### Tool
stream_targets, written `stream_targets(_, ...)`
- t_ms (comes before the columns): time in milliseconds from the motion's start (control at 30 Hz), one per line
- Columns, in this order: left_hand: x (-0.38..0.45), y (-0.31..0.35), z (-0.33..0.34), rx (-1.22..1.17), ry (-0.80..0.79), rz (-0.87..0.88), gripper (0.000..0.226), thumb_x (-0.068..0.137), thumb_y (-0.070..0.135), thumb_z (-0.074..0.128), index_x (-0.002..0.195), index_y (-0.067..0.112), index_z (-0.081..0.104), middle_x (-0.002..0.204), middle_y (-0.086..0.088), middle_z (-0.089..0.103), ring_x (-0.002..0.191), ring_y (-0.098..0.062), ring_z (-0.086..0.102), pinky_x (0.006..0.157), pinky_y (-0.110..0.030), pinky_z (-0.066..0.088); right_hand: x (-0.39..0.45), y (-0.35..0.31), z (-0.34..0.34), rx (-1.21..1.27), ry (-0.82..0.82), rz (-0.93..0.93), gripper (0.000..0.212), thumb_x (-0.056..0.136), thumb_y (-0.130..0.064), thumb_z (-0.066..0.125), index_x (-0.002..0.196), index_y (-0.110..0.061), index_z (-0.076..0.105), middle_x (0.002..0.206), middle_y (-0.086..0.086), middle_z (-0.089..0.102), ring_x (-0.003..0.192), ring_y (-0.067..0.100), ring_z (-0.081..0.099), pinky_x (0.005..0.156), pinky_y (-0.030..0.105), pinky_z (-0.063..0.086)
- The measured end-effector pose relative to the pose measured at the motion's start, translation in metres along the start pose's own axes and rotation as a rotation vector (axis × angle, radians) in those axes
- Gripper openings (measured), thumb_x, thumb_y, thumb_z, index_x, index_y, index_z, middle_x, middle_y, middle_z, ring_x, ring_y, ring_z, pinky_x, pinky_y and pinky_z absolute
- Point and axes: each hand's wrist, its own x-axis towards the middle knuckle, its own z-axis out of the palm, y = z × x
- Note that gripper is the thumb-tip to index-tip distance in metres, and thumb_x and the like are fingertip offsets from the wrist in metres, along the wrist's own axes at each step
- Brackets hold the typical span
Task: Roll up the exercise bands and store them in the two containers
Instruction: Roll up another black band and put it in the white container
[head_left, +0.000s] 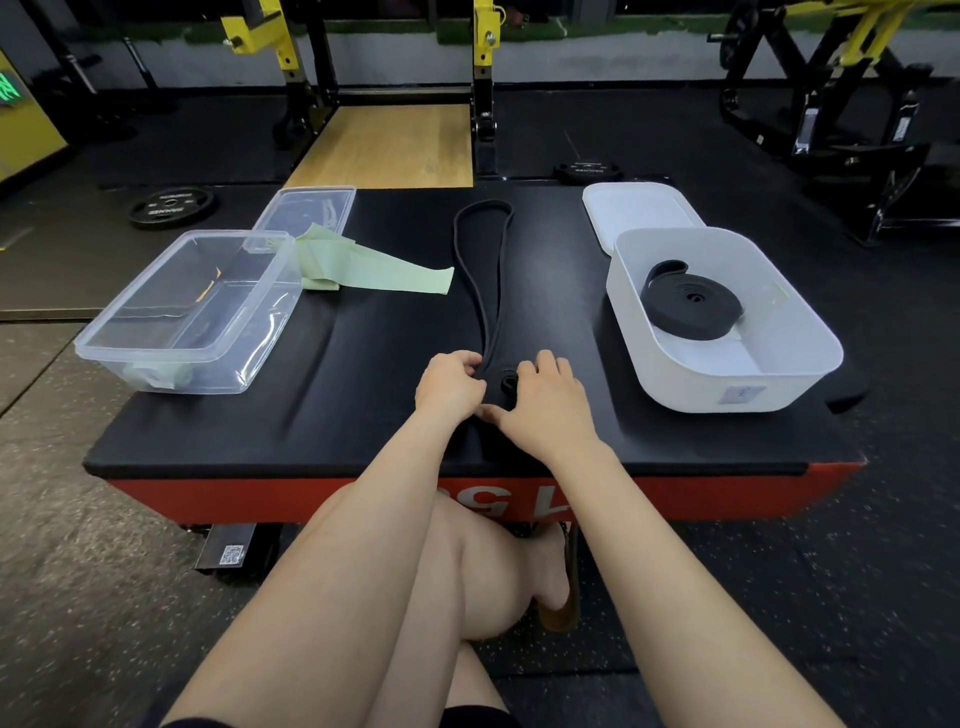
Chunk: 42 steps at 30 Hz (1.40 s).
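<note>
Hands at black band (480, 275): left hand (451, 384) and right hand (540, 397) fingers pinch its small rolled end between them; rest stretches beyond fingertips.

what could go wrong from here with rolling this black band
The coil between the left hand and right hand is only just started, so it may spring open if the grip slips. The long black band lies loose up the black pad, so it may roll crooked. The green band lies close beside it and could get dragged along.
</note>
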Motion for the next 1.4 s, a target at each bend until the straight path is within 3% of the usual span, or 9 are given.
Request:
stream_targets(233,0.0,0.0,-0.001,-0.038,-0.016,-0.028,0.035,0.086,0.012,0.055,0.121,0.019,0.058,0.124,-0.004,0.055,0.107,-0.02,0.055,0.082,-0.027,0.043,0.008,0.008,-0.011,0.0,-0.155,-0.069,0.071,0.087,-0.053,0.056,0.141,-0.011,0.036,0.139,0.008,0.035,0.13,0.027,0.03,0.105,0.041,0.029)
stream_targets(500,0.001,-0.003,-0.002,-0.048,0.028,-0.033,0.023,0.087,0.014,0.062,0.11,0.012,0.062,0.117,-0.003,0.062,0.112,-0.02,0.056,0.094,-0.03,0.045,0.016,0.015,-0.019,-0.006,-0.292,-0.131,0.076,0.089,-0.043,0.059,0.15,-0.016,0.022,0.149,0.005,0.024,0.139,0.026,0.019,0.112,0.042,0.025)
stream_targets(700,0.001,-0.003,-0.003,0.014,0.013,-0.019,0.025,0.087,0.016,0.063,0.111,0.009,0.06,0.117,-0.007,0.061,0.111,-0.022,0.056,0.09,-0.028,0.043,0.018,0.018,-0.02,0.026,-0.324,-0.155,0.077,0.089,-0.04,0.061,0.151,-0.017,0.02,0.154,0.004,0.019,0.142,0.025,0.015,0.114,0.041,0.023)
stream_targets(900,0.002,-0.001,-0.002,0.044,0.018,-0.018,0.025,0.089,0.016,0.061,0.113,0.01,0.058,0.119,-0.006,0.06,0.111,-0.021,0.055,0.086,-0.027,0.042,0.013,0.023,-0.015,0.061,-0.25,-0.106,0.082,0.086,-0.049,0.061,0.15,-0.016,0.02,0.153,0.005,0.022,0.14,0.026,0.018,0.112,0.04,0.024)
stream_targets(1067,0.005,-0.002,0.001,0.051,0.019,-0.018,0.024,0.088,0.014,0.06,0.112,0.01,0.057,0.119,-0.007,0.058,0.11,-0.021,0.055,0.082,-0.026,0.041,0.008,0.013,-0.004,0.047,-0.072,0.029,0.092,0.072,-0.072,0.059,0.138,-0.012,0.037,0.135,0.008,0.036,0.128,0.028,0.031,0.105,0.04,0.03)
stream_targets(1200,0.005,-0.001,0.003,0.037,0.005,0.018,0.036,0.089,0.009,0.058,0.124,0.011,0.052,0.126,-0.007,0.054,0.112,-0.021,0.054,0.082,-0.023,0.04,0.009,0.007,0.002,0.056,0.002,0.021,0.083,0.077,-0.067,0.058,0.132,-0.007,0.041,0.134,0.008,0.038,0.125,0.027,0.033,0.101,0.038,0.034)
stream_targets(1400,0.005,-0.002,0.005,-0.039,-0.037,0.009,0.048,0.086,-0.001,0.052,0.131,0.015,0.051,0.132,-0.006,0.05,0.118,-0.021,0.051,0.086,-0.024,0.042,0.014,0.011,-0.002,0.038,-0.085,-0.033,0.081,0.082,-0.062,0.058,0.14,-0.009,0.036,0.139,0.009,0.033,0.128,0.028,0.03,0.104,0.039,0.033)
